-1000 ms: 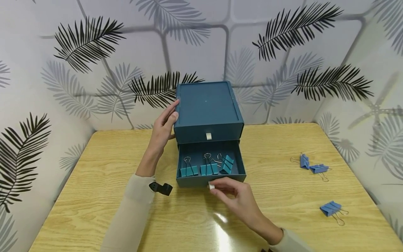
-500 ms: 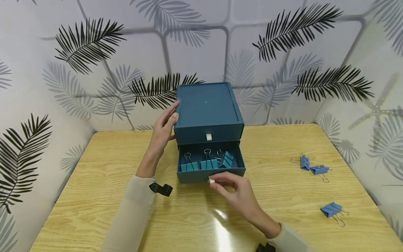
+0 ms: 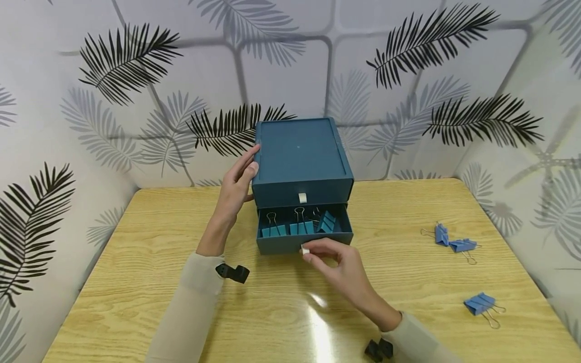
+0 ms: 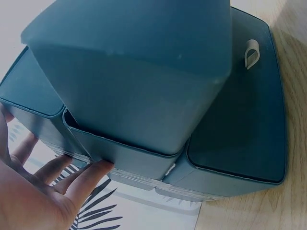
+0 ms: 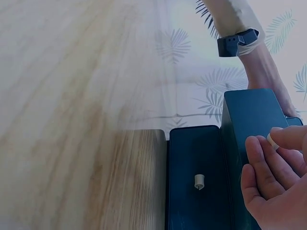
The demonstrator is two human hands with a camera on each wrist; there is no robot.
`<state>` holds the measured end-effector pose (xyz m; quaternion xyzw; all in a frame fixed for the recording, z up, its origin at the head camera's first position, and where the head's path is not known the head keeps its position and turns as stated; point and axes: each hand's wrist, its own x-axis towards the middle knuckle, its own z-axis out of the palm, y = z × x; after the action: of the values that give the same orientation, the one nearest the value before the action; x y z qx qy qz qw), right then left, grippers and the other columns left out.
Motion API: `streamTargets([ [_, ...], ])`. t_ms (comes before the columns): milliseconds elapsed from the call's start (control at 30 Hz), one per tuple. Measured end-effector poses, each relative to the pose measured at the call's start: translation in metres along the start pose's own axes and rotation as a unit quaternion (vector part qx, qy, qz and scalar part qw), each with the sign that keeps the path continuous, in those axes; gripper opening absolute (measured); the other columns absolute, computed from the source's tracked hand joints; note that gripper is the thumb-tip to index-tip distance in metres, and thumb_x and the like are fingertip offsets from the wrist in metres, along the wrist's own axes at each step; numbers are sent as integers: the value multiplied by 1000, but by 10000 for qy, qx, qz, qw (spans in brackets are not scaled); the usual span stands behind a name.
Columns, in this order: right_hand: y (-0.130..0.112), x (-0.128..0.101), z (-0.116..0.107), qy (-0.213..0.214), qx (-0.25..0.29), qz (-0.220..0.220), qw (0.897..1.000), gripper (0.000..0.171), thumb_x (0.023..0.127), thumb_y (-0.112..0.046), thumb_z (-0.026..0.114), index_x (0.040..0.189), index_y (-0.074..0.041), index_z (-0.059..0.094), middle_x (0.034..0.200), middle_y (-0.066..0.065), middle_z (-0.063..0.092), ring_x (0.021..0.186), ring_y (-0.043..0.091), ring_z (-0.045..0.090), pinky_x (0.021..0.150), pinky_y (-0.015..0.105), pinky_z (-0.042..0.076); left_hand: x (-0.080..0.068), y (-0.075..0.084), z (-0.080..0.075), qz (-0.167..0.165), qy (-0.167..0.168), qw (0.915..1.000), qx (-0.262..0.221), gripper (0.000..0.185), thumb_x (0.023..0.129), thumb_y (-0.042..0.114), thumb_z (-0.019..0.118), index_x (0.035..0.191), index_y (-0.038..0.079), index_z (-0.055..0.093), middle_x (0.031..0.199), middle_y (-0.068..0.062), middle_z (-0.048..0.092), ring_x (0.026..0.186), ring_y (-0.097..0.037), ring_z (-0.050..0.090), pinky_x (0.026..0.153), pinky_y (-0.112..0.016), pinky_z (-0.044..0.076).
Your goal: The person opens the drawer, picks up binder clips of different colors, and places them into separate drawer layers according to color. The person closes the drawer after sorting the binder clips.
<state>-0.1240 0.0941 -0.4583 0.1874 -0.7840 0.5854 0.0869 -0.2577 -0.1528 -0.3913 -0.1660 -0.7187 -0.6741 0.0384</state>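
A dark blue two-drawer box [image 3: 299, 151] stands at the back of the table, its upper drawer closed. The lower drawer [image 3: 281, 246] is partly pulled out and holds several teal binder clips [image 3: 274, 231]. My right hand [image 3: 338, 264] pinches that drawer's white pull tab [image 3: 305, 250] between thumb and fingers. In the right wrist view the upper drawer's own white tab [image 5: 199, 181] hangs free. My left hand [image 3: 234, 189] rests against the left side of the box, fingertips at its top edge. The left wrist view has its fingers [image 4: 88, 184] extended along the box wall.
Three blue binder clips lie on the right of the wooden table [image 3: 172, 232]: two close together, including one clip [image 3: 463, 245], and another clip [image 3: 480, 304] nearer the front. A leaf-patterned wall covering [image 3: 299, 75] rises right behind the box.
The lower drawer has slid further into the box, with my right hand moving along at its tab. Less of the drawer's inside shows. My left hand has stayed in place.
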Motion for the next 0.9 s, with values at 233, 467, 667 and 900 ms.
streamTargets([
  [233, 5, 9, -1, -5, 42, -177, 9998, 16, 95, -14, 75, 111, -11, 78, 107, 1, 77, 95, 16, 74, 85, 38, 60, 0, 1, 1, 21, -10, 10000, 2, 49, 107, 42, 51, 156, 35, 46, 164, 4, 35, 148, -21, 35, 93, -72, 47],
  [467, 9, 19, -1, 2, 30, -230, 9997, 19, 94, -9, 75, 113, -6, 77, 108, 5, 77, 96, 21, 74, 86, 37, 59, 0, 0, 0, 9, -17, 10000, -5, 49, 108, 40, 50, 156, 34, 46, 164, 4, 35, 149, -21, 34, 94, -73, 45],
  [667, 13, 31, -2, 14, -74, -239, 9997, 19, 94, -10, 75, 113, -7, 77, 108, 5, 76, 96, 20, 74, 86, 35, 59, 0, 0, 1, -23, -29, 10000, -17, 49, 108, 40, 49, 156, 34, 45, 164, 4, 34, 150, -21, 33, 95, -75, 43],
  [900, 17, 42, -5, 16, -82, -336, 9994, 19, 95, -12, 75, 113, -7, 77, 106, 1, 77, 92, 18, 74, 84, 31, 59, 0, -1, 1, -45, -12, 10000, -18, 50, 108, 41, 50, 156, 35, 45, 164, 4, 35, 149, -21, 34, 96, -75, 43],
])
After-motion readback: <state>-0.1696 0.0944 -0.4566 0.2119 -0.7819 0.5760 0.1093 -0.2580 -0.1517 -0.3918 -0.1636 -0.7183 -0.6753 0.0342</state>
